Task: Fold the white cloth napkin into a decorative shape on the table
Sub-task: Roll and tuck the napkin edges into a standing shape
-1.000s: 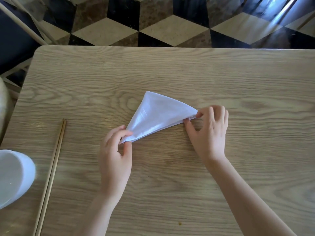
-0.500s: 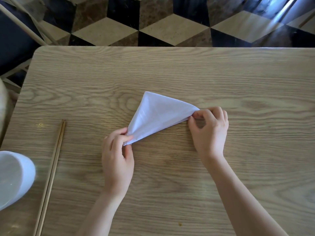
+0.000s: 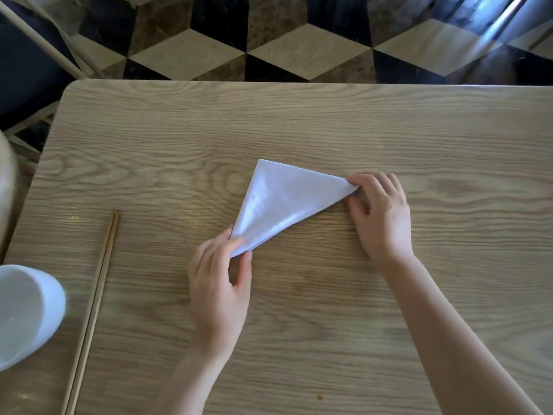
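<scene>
From my feed the white napkin sits folded into a triangle mid-table, left hand pinching its near corner, right hand pinching the right corner.

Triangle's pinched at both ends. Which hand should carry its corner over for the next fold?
Left, probably. The left hand pinches the near corner of the napkin between thumb and forefinger, ready to lift. The right hand pinches the right corner low at the table, better as an anchor.

Two chopsticks lie beside a white bowl.
</scene>
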`<move>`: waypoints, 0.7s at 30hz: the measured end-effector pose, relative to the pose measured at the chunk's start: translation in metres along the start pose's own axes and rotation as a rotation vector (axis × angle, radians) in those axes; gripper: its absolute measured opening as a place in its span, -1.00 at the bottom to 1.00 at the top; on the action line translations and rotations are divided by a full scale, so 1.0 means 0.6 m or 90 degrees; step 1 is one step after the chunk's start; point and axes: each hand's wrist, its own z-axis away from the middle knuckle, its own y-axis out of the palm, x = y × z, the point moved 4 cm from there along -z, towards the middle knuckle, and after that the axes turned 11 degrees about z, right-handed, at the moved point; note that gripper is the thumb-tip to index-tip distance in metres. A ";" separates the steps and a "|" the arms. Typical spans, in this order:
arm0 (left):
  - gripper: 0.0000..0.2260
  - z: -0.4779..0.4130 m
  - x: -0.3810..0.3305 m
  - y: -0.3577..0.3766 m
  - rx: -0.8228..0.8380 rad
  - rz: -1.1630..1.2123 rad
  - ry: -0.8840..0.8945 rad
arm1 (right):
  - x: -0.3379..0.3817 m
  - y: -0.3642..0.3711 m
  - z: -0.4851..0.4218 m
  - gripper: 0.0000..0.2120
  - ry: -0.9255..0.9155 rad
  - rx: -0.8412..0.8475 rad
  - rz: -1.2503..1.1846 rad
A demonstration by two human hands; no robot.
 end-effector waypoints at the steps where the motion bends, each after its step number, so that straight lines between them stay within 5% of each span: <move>1: -0.87 0.003 -0.005 0.002 -0.015 -0.008 0.012 | -0.002 0.000 -0.002 -0.81 -0.017 -0.003 0.008; 6: -0.90 0.006 -0.013 0.014 -0.062 0.007 0.014 | -0.010 -0.003 -0.014 -0.84 -0.070 -0.022 0.034; 13: -0.95 0.001 0.010 0.024 0.019 -0.007 -0.012 | -0.028 0.001 -0.029 -0.88 -0.051 0.016 -0.002; 18: -0.81 -0.033 -0.024 0.002 0.043 0.065 0.004 | -0.045 -0.041 -0.048 -0.64 0.091 0.080 -0.069; 21: -0.71 -0.085 -0.036 0.035 0.060 0.012 0.050 | 0.029 -0.047 -0.051 -0.61 0.014 0.030 -0.026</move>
